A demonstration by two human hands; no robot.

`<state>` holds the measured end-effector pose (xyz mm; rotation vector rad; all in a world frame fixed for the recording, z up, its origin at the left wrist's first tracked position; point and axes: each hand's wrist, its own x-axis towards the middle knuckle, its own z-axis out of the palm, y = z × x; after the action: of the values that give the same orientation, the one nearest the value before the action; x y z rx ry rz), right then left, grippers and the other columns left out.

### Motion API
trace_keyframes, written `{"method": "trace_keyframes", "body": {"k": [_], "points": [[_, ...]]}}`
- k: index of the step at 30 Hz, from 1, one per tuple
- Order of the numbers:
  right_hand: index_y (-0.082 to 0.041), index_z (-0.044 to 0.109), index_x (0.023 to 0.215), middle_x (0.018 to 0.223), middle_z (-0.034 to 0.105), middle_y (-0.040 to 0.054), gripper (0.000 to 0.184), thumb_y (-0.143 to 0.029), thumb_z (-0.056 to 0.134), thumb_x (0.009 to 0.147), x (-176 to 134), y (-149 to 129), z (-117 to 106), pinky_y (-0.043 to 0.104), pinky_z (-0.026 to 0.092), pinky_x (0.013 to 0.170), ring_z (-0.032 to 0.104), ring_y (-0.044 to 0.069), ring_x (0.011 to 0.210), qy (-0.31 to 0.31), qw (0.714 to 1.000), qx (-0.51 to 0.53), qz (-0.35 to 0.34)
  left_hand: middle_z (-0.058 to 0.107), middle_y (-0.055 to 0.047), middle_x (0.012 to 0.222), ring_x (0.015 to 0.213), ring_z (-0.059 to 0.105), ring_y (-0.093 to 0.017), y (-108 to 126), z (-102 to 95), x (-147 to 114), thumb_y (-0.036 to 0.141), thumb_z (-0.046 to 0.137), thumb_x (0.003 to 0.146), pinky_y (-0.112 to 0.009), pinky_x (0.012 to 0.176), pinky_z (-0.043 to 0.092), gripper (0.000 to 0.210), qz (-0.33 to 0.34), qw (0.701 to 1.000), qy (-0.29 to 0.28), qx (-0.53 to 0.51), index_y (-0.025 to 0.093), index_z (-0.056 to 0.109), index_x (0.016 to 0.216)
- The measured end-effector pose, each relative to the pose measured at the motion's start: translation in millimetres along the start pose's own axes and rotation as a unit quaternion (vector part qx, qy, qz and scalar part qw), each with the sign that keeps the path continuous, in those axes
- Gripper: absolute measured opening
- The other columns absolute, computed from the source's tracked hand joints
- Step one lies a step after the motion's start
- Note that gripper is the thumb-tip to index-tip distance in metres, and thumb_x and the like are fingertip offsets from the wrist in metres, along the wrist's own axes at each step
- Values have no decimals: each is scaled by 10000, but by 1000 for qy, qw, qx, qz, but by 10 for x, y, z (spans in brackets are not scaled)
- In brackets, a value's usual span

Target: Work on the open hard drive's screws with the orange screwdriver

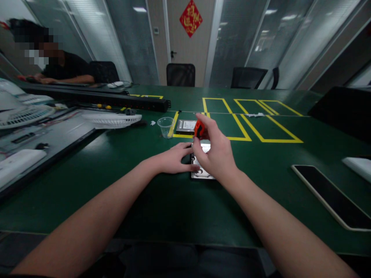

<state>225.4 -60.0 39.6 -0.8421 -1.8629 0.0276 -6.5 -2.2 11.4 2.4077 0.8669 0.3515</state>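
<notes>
A silver hard drive (203,174) lies flat on the green table in front of me, partly covered by my hands. My left hand (175,159) holds it at its left side, thumb on its top and fingers at the far left corner. Above the drive, my right hand (216,150) is closed around the orange and black handle of what looks like a screwdriver (199,129), held upright. Its lower end is hidden by my fingers. Just beyond lies a second hard drive (185,126) with a white label. Left of that stands a clear plastic cup (166,128).
Yellow tape (239,127) marks rectangles on the table (145,216). A phone (333,195) lies at right. White fan parts (113,119), a long black bar (101,97) and a large panel (58,150) occupy the left. A person (66,67) sits at the far left.
</notes>
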Motion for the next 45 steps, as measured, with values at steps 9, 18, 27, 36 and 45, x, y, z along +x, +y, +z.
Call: {"method": "trace_keyframes", "body": {"k": [9, 18, 27, 36, 45], "points": [[-349, 640, 1814, 1425, 827, 130, 638, -234, 712, 1190, 11, 40, -14, 603, 818, 1092, 831, 349, 1200, 27, 999, -30, -6, 519, -196, 2066, 1942, 455, -536, 13, 12, 6, 892, 865, 1091, -750, 1618, 361, 988, -16, 1000, 0, 6, 293, 698, 1859], [-331, 548, 1871, 1605, 816, 159, 723, -182, 647, 1170, 1, 11, -3, 609, 799, 1164, 860, 354, 1293, 15, 1000, 4, 7, 538, -172, 2054, 1931, 459, -547, 1, -5, 3, 920, 862, 1089, -792, 1592, 379, 1010, -1, 1000, -4, -3, 366, 661, 1909], [-299, 579, 1872, 1586, 823, 169, 683, -178, 605, 1201, 10, 25, -4, 619, 794, 1207, 863, 360, 1329, 30, 999, -14, -19, 540, -204, 2044, 1936, 449, -552, -3, 3, 1, 950, 837, 1090, -779, 1599, 373, 1029, -14, 1000, -6, 6, 303, 684, 1875], [-344, 675, 1777, 1419, 805, 129, 600, -273, 773, 1189, 8, 80, -30, 557, 814, 1052, 822, 339, 1190, 50, 997, -40, -31, 541, -180, 2052, 1936, 462, -526, -2, 16, 1, 903, 851, 1106, -742, 1615, 375, 974, -5, 1000, 2, 12, 309, 693, 1863], [-306, 600, 1845, 1534, 836, 140, 675, -149, 590, 1188, 8, 10, 5, 551, 782, 1134, 842, 324, 1248, 40, 998, -10, -38, 561, -163, 2035, 1921, 480, -543, -45, 12, -2, 958, 815, 1103, -773, 1588, 404, 1028, 0, 1000, -6, 6, 368, 636, 1927]]}}
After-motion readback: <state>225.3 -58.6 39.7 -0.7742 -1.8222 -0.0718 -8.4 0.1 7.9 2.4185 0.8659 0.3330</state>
